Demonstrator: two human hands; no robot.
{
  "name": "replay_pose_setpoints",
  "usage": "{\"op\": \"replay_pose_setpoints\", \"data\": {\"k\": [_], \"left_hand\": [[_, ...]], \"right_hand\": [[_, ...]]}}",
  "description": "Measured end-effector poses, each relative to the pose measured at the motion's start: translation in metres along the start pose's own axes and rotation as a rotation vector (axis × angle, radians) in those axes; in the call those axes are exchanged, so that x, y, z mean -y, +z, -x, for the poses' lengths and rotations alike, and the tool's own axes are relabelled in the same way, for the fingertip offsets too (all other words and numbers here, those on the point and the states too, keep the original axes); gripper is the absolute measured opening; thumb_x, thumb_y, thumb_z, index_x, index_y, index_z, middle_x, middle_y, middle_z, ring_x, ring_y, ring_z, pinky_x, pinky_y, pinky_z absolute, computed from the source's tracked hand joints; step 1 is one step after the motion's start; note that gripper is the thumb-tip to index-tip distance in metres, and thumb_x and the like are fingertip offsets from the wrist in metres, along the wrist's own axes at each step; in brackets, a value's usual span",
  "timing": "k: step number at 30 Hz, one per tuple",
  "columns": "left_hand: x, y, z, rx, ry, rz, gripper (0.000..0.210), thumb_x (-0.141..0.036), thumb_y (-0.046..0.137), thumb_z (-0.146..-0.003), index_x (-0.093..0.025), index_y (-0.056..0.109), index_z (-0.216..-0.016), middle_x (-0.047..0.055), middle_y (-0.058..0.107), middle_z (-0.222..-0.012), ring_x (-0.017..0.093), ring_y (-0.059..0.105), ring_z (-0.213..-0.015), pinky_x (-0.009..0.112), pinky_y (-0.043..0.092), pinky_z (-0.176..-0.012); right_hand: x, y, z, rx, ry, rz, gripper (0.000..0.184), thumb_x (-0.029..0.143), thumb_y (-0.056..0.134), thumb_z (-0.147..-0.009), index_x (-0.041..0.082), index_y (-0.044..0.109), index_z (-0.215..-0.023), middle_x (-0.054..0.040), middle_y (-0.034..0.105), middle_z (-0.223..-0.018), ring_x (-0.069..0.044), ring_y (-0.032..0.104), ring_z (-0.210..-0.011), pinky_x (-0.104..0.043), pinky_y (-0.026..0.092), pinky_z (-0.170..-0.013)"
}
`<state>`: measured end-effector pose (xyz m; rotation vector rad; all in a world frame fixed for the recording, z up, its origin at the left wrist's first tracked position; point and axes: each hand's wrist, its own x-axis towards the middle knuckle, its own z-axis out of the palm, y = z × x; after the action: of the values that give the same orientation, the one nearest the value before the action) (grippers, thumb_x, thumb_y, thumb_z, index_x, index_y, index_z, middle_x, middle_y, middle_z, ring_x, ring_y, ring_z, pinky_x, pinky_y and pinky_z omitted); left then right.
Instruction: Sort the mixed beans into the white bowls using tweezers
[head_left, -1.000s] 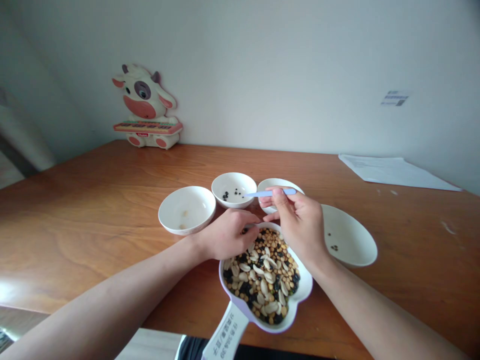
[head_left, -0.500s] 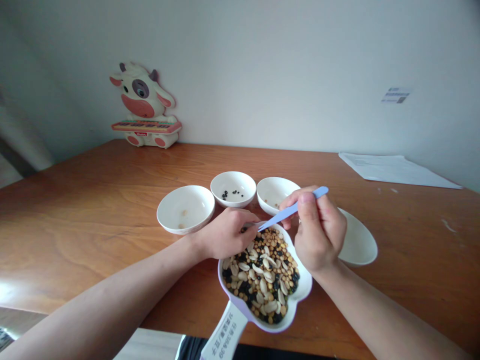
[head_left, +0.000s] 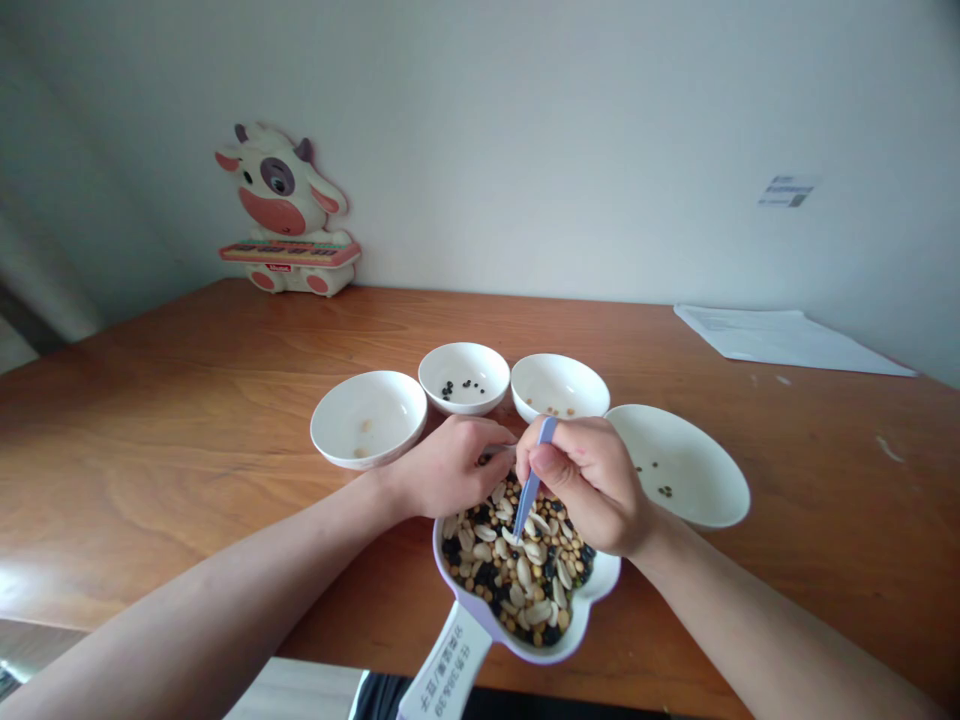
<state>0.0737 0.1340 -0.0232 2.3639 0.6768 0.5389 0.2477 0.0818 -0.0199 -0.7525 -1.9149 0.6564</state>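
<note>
A white, lilac-edged handled bowl (head_left: 606, 572) holds a mix of peanuts (head_left: 523, 572), black beans and small yellow beans. My left hand (head_left: 454, 465) grips its far left rim, fingers curled over the edge. Blue-purple tweezers (head_left: 529, 492) are pinched in my right hand (head_left: 596, 485), tips down among the peanuts near the middle of the mix. Whether the tips hold a peanut I cannot tell. The handle (head_left: 442, 665) with printed writing points toward me.
White bowls stand in an arc behind: a left one (head_left: 330, 440) with pale pieces, one (head_left: 469, 402) with black beans, one (head_left: 592, 390) with yellowish beans, and a right one (head_left: 712, 470) with dark beans. A cow toy keyboard (head_left: 289, 250) and papers (head_left: 780, 335) lie farther back.
My right hand has moved left and down with the tweezers, whose tips have gone from the far rim into the peanuts. My left hand stays on the rim.
</note>
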Motion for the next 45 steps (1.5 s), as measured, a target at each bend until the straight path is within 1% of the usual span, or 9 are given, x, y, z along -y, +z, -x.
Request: {"op": "replay_pose_setpoints", "data": {"k": [7,14,17,24,29,38,41,45], "left_hand": [[-0.0025,-0.0011,-0.0003,0.021,-0.018,0.022,0.020,-0.009,0.049,-0.085,-0.013,0.060,-0.069,0.003,0.066,-0.073,0.013,0.057,-0.069,0.023,0.046,-0.067],[-0.0003,-0.0007,0.0008,0.026,-0.023,0.039,0.017,-0.011,0.051,-0.085,-0.012,0.067,-0.084,0.005,0.070,-0.083,0.015,0.061,-0.074,0.024,0.048,-0.069],[-0.0008,-0.0013,0.0011,0.021,-0.028,0.043,0.017,-0.011,0.051,-0.085,-0.012,0.068,-0.082,0.005,0.070,-0.082,0.015,0.061,-0.073,0.023,0.047,-0.066],[0.0003,-0.0010,0.0014,0.020,-0.015,0.053,0.019,-0.011,0.052,-0.083,-0.012,0.070,-0.089,0.005,0.072,-0.086,0.015,0.062,-0.076,0.023,0.048,-0.070],[0.0017,-0.0003,0.0020,0.013,-0.014,0.051,0.018,-0.013,0.054,-0.082,-0.013,0.070,-0.090,0.005,0.072,-0.086,0.016,0.062,-0.076,0.023,0.049,-0.071],[0.0005,-0.0003,0.0019,0.008,-0.014,0.047,0.015,-0.013,0.053,-0.082,-0.013,0.068,-0.084,0.005,0.071,-0.081,0.015,0.060,-0.073,0.023,0.048,-0.067],[0.0001,-0.0004,0.0016,0.009,-0.014,0.041,0.015,-0.013,0.052,-0.084,-0.013,0.066,-0.079,0.004,0.069,-0.079,0.014,0.059,-0.071,0.023,0.047,-0.065],[-0.0006,-0.0005,0.0008,0.008,-0.010,0.027,0.017,-0.013,0.050,-0.086,-0.013,0.063,-0.074,0.003,0.068,-0.077,0.014,0.058,-0.070,0.024,0.046,-0.066]], "right_hand": [[0.0026,-0.0019,-0.0005,0.132,0.016,-0.004,0.042,0.040,0.040,-0.099,0.016,0.052,-0.067,0.0011,0.051,-0.056,-0.010,0.046,-0.051,-0.023,0.034,-0.050],[0.0051,-0.0035,-0.0019,0.280,-0.002,0.025,0.045,0.041,0.037,-0.099,0.018,0.049,-0.062,-0.0007,0.053,-0.056,-0.012,0.047,-0.052,-0.026,0.034,-0.051],[0.0063,-0.0034,-0.0030,0.300,-0.016,0.025,0.045,0.041,0.036,-0.099,0.019,0.044,-0.060,-0.0008,0.052,-0.056,-0.012,0.046,-0.052,-0.027,0.034,-0.052],[0.0079,-0.0023,-0.0057,0.340,-0.039,0.044,0.043,0.037,0.037,-0.099,0.020,0.036,-0.060,0.0006,0.046,-0.054,-0.012,0.042,-0.051,-0.027,0.030,-0.052],[0.0086,-0.0017,-0.0060,0.344,-0.070,0.099,0.042,0.035,0.037,-0.098,0.020,0.037,-0.059,0.0007,0.045,-0.053,-0.012,0.041,-0.051,-0.028,0.029,-0.051],[0.0066,-0.0010,-0.0045,0.310,-0.076,0.053,0.039,0.032,0.039,-0.097,0.020,0.039,-0.060,0.0004,0.047,-0.054,-0.012,0.041,-0.051,-0.027,0.030,-0.051],[0.0068,-0.0007,-0.0038,0.262,-0.061,0.056,0.041,0.034,0.039,-0.097,0.019,0.043,-0.060,0.0003,0.048,-0.054,-0.011,0.043,-0.050,-0.026,0.031,-0.049],[0.0077,0.0000,-0.0034,0.135,-0.053,0.068,0.042,0.036,0.039,-0.099,0.017,0.050,-0.063,0.0008,0.049,-0.052,-0.010,0.045,-0.047,-0.024,0.033,-0.048]]}}
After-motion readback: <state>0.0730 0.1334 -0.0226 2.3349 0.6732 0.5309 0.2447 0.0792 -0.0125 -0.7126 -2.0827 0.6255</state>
